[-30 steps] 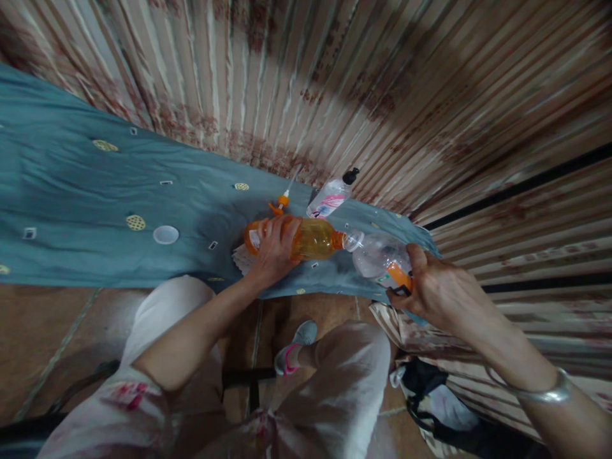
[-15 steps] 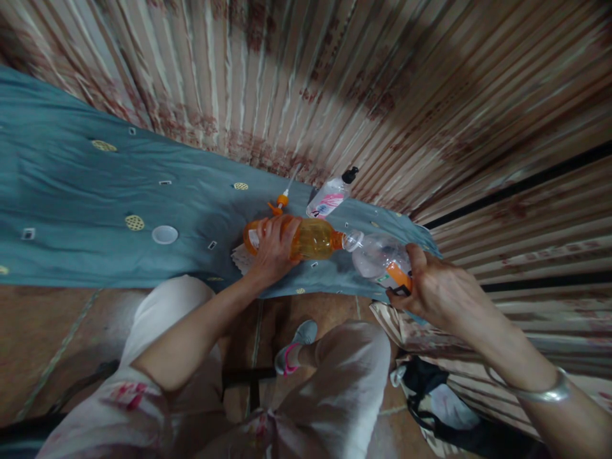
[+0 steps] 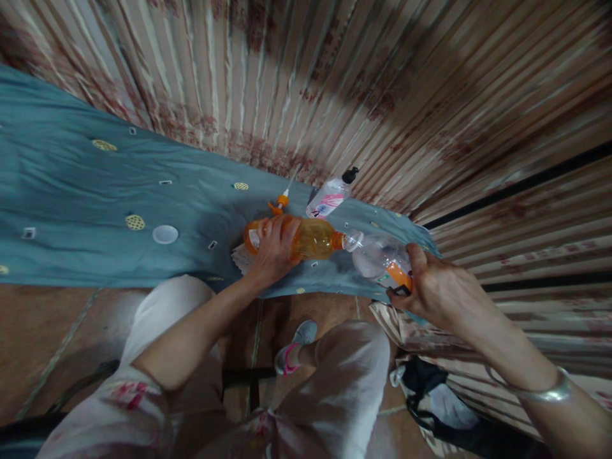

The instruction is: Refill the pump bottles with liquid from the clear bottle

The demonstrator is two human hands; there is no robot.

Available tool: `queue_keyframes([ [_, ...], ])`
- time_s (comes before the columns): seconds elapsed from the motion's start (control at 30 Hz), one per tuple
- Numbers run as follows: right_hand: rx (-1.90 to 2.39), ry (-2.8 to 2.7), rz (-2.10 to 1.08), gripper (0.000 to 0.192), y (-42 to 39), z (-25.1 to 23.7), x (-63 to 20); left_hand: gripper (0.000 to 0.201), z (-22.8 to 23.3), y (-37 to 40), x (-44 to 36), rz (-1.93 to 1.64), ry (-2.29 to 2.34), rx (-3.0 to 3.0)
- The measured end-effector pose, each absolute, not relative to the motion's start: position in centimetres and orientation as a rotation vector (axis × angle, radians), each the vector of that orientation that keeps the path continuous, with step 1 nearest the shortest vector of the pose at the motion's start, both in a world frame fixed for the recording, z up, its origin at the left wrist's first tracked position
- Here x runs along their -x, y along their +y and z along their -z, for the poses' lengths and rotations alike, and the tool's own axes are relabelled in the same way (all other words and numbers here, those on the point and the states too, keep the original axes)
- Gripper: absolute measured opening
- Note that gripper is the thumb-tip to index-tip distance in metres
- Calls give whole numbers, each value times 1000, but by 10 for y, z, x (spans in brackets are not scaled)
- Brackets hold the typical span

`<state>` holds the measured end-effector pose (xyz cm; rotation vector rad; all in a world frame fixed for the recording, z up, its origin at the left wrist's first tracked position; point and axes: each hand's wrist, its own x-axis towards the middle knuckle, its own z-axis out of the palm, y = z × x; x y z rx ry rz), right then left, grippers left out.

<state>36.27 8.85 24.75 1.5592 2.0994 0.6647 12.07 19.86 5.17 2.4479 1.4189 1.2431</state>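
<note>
Head view: I am seeing the left hand [image 3: 273, 248] gripping an orange bottle [image 3: 313, 239] of amber liquid, mouth meeting a clear bottle [image 3: 375, 254], seemingly empty, gripped by the right hand [image 3: 437, 293] above the blue-clothed desk [image 3: 71, 204]. Nothing is differing from earlier.

The person wears loose white pants [image 3: 335, 395] with some pink flowers and a grey shoe [image 3: 294, 347] with pink trim. Above the right hand [image 3: 435, 293], a silver bangle [image 3: 549, 390] circles the wrist.

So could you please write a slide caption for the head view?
Left hand tips an orange bottle mouth-to-mouth against a clear bottle held by the right hand.
</note>
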Motion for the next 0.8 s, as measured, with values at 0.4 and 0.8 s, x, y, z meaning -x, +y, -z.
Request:
queue_keyframes([
  [0.4,-1566,2089,-646,39,89,-250,-361,78,-56,198,-120,-1288,1388,-2467],
  [0.8,-1569,2069,-640,41,88,-251,-360,77,-57,198,-120,-1222,1402,-2419],
])
